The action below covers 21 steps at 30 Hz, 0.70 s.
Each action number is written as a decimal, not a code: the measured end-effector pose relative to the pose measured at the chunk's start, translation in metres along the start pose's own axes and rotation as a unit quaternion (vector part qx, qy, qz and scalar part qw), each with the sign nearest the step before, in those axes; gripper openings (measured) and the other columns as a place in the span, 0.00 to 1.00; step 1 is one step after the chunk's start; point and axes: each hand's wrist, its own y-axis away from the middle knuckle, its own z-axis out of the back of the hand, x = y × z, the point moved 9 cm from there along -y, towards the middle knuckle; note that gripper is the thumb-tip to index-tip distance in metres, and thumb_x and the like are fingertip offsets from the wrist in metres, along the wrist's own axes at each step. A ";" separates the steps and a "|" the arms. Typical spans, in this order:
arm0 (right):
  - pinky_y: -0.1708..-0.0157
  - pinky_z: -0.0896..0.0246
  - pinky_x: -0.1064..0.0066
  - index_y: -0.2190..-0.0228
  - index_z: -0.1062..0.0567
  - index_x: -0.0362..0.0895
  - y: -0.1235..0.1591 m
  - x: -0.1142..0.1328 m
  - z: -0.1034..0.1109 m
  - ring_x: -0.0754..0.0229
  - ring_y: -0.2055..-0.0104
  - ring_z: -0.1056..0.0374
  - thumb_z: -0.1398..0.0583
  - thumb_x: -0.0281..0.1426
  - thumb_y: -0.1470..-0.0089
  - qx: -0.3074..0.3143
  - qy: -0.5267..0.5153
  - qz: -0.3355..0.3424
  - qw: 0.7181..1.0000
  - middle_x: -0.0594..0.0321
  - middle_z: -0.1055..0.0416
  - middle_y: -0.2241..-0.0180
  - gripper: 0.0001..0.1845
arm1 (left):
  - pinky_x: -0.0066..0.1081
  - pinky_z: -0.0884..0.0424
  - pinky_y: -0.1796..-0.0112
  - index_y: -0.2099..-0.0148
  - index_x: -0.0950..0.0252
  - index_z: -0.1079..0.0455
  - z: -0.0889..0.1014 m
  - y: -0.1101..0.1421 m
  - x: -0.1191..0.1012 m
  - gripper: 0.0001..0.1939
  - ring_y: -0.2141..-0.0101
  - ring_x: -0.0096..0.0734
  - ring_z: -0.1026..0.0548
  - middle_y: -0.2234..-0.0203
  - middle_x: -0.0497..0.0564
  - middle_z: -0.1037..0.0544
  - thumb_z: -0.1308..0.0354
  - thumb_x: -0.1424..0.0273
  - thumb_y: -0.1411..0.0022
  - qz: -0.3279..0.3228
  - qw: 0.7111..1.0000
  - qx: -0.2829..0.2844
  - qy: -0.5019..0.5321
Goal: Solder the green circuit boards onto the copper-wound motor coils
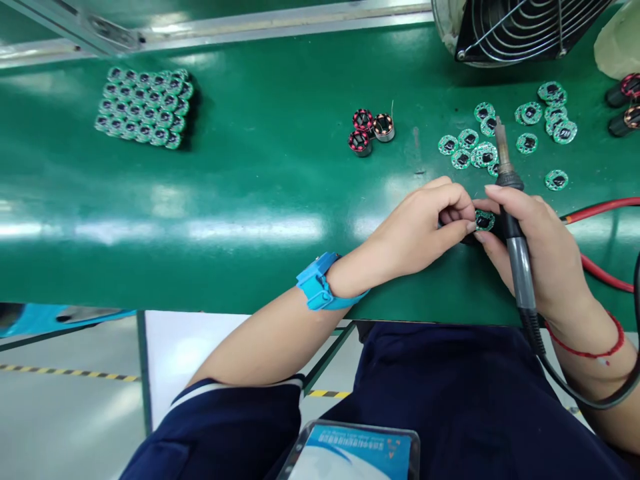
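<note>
Near the front right of the bench, my left hand [433, 220] pinches the edge of a small round circuit board [484, 221] between thumb and fingertips. My right hand [547, 247] holds a soldering iron [520, 267] with a dark grip, its tip pointing up and away from the board. The right thumb and a fingertip also reach the board's other side. A dark part shows beside and under the board, mostly hidden by my fingers. Beyond my hands lie several loose round green circuit boards [484, 155], some overlapping.
Three small wire-wound motor stators [370, 131] stand left of the boards. A neat block of stacked round boards [145, 107] sits at the far left. A fan [533, 30] stands at the back right. Red cables [607, 209] and more stators [625, 120] are at the right edge.
</note>
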 end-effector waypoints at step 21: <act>0.57 0.34 0.59 0.45 0.35 0.55 0.005 0.013 0.019 0.55 0.55 0.30 0.40 0.25 0.47 -0.058 0.017 0.043 0.997 0.65 0.23 0.59 0.29 | 0.24 0.35 0.71 0.69 0.67 0.32 0.001 0.002 0.007 0.05 0.74 0.18 0.36 0.73 0.45 0.31 0.45 0.79 0.40 0.055 0.998 -0.022 0.004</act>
